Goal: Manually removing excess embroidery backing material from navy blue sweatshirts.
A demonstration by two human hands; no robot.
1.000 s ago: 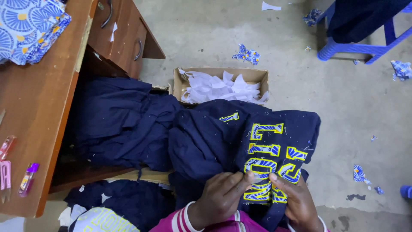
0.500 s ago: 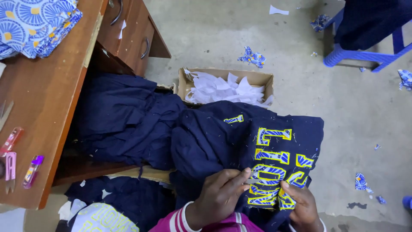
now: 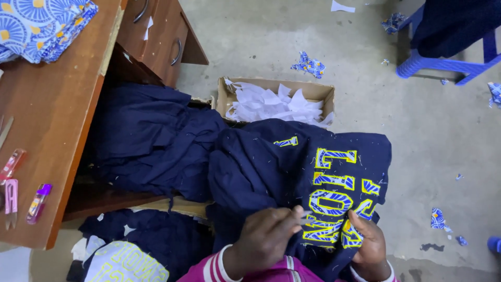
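While both hands worked at the near edge of the dark navy fabric garment with yellow-and-blue patterned applique letters (image 3: pixel 313 177), the garment lay draped over the lap, spreading fwd and away from the person toward the open cardboard box of white paper scraps (image 3: pixel 276 99). Left hand (image 3: pixel 266 237) was curled narrow, fingertips pinching fabric just beside the lowest letters; maybe a small tool in the pinch, too blurred to tell. Right hand (image 3: pixel 368 243) gripped the garment edge from under/right side, thumb on top of a letter. Key relation: letter rows ran roughly left-right across the cloth, stacked away from the body; the worked spot sat betw. both hands, left hand's fingertips on it, right only bracing. More navy cloth (image 3: pixel 151 141) piled to the left, against the brown wooden surface (image 3: pixel 57 120). Pink and purple thread snips (image 3: pixel 23 196) lay on that surface, well apart from the hands. Blue plastic chair (image 3: pixel 449 57) stood far right on the concrete floor (image 3: pixel 433 136).
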